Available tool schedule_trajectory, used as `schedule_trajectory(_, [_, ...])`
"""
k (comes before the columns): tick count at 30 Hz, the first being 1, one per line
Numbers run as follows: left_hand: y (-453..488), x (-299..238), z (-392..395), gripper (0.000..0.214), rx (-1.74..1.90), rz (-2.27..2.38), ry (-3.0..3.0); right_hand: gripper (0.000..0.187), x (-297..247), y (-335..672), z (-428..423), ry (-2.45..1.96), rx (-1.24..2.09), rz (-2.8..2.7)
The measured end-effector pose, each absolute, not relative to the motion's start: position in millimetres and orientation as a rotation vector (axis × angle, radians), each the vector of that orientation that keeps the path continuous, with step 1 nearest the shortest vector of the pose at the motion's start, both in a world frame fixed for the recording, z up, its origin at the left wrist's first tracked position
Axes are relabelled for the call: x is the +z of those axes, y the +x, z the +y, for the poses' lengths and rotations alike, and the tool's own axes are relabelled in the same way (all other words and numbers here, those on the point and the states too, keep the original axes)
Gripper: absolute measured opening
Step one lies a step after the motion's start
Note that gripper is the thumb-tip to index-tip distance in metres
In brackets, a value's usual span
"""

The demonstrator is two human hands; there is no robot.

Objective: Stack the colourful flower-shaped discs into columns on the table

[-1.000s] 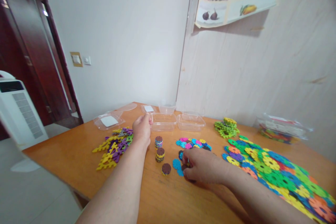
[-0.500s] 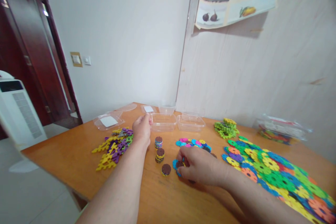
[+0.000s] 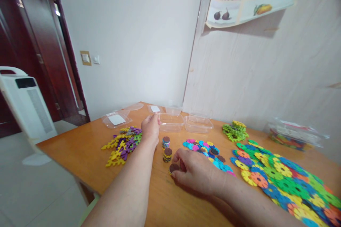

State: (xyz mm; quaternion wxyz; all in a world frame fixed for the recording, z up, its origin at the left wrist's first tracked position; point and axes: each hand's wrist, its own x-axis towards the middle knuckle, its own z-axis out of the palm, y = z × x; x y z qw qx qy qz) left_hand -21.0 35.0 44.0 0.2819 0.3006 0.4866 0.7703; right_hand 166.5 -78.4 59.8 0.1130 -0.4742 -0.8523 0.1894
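My left hand reaches across the wooden table and grips the near rim of a clear plastic container. My right hand rests on the table with its fingers curled, pinching a short stack of small round discs with a brown top. Two more small stacks of discs stand just beyond it in a row. A heap of small coloured flower-shaped discs lies to the right of my right hand.
Yellow and purple branching pieces lie left of my left arm. A second clear container, lids, a green pile, a wide spread of large coloured discs and a plastic bag fill the table's back and right.
My right hand has moved left from the blue discs to the nearest brown-topped stack and closed on it. My left hand has stayed on the container rim. The camera has shifted slightly.
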Motion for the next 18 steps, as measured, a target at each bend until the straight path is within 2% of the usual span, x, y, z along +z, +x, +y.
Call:
schedule_trajectory(2, [-21.0, 44.7, 34.8, 0.033, 2.062, 1.307, 0.809, 0.024, 62.8, 170.3, -76.7, -1.397, 0.534, -2.472])
schedule_trajectory(8, [-21.5, 45.2, 35.0, 0.034, 2.056, 1.304, 0.791, 0.016, 71.0, 194.5, -60.6, -1.524, 0.518, -2.550])
schedule_trajectory(12, [-21.7, 44.7, 35.0, 0.035, 2.054, 1.310, 0.783, 0.024, 69.9, 201.4, -59.3, -1.592, 0.509, -2.623])
schedule_trajectory(18, [-23.4, 45.0, 33.7, 0.037, 2.043, 1.355, 0.814, 0.035, 58.8, 188.5, -66.6, -1.624, 0.272, -2.579])
